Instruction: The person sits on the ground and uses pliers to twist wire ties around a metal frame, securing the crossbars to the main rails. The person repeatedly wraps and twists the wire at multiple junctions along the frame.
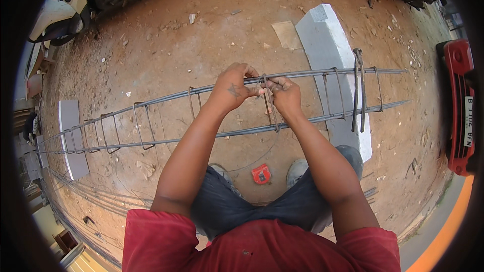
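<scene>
A long rebar cage (171, 94) of dark steel bars and square stirrups runs across in front of me, narrowing in the distance at the left. My left hand (233, 85) is closed at its far bars, fingers curled by the steel and thumb pointing at one stirrup (268, 106). From the other side of that stirrup, my right hand (285, 96) pinches close to where it meets the far bars. Whatever lies between the fingertips of either hand is too small to make out. Some loose stirrups (358, 90) hang bunched near the cage's right end.
A pale grey block (322, 38) supports the cage at the right, another block (73, 156) at the left. On the dirt between my shoes lies a red tape measure (261, 174). Loose bars (96, 195) lie at lower left. Parked vehicles include a red one (458, 106).
</scene>
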